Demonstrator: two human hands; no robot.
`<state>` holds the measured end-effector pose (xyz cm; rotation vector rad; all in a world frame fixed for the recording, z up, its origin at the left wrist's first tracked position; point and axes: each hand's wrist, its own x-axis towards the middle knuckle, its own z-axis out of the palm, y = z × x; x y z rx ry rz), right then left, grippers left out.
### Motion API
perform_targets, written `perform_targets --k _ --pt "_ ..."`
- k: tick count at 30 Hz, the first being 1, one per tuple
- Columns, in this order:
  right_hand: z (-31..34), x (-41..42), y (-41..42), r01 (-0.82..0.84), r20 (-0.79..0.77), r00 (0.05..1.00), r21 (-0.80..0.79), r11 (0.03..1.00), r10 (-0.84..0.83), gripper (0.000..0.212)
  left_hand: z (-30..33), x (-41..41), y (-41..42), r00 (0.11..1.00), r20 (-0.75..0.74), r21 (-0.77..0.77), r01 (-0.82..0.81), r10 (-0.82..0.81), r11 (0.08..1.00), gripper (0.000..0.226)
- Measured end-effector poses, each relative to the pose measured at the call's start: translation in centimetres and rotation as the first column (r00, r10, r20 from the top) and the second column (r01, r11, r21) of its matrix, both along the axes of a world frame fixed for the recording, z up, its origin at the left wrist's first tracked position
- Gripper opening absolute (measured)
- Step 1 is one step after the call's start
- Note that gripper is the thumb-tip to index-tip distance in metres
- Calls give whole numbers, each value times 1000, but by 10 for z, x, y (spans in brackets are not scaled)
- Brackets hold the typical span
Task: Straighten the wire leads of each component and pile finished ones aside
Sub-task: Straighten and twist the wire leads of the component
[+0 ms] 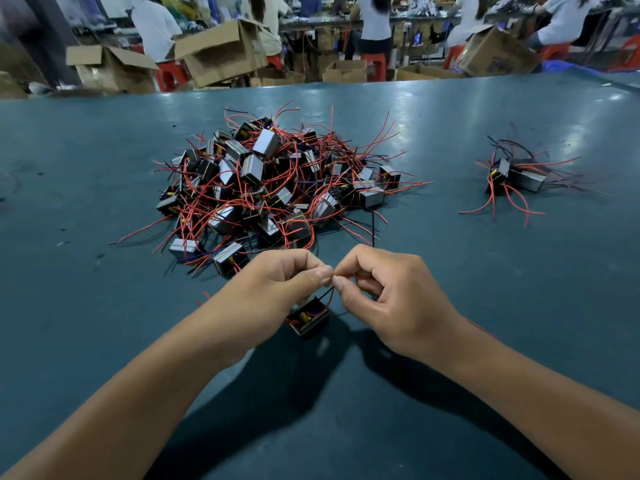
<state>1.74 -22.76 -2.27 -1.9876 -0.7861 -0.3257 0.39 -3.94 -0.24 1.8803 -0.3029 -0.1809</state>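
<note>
Component [309, 319] hangs below both hands, centre frame, red lead [346, 276] pinched between left hand [277, 277] fingers and right hand [384, 292] fingers, tips touching. Unsorted heap [270, 181] at 12 o'clock on tabletop [86, 188]; small finished pile [516, 174] at 2 o'clock, well apart.

Factory assembly floor, electronics work. Wide teal worktable [104, 168] carries big heap of small wound components [270, 181] with red and black wire leads; smaller pile [516, 174] sits well apart at right. Beyond table edge: open cardboard cartons [221, 50] on floor, red plastic stools [171, 76], rows of seated workers [156, 26] in light tops, backs turned, at long benches cluttered with parts.
</note>
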Motion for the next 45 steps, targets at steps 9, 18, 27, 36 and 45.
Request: perform_targets --k 9,18,27,36,45 --pt "1 1 1 -28 -86 996 60 998 34 10 2 3 2 1000 14 -32 -24 25 999 29" --pt "3 -2 2 -42 -46 998 45 998 44 13 3 -1 -8 997 -71 -146 -53 43 988 44" --pt "1 0 1 -16 -127 991 112 994 30 13 3 1 7 994 101 9 -50 49 999 16" --pt "0 -2 1 -15 -75 997 73 997 20 16 0 1 1 998 38 -42 -55 57 998 17" --pt "1 1 1 43 -129 991 83 996 -32 11 -4 2 2 977 214 163 -38 3 986 8"
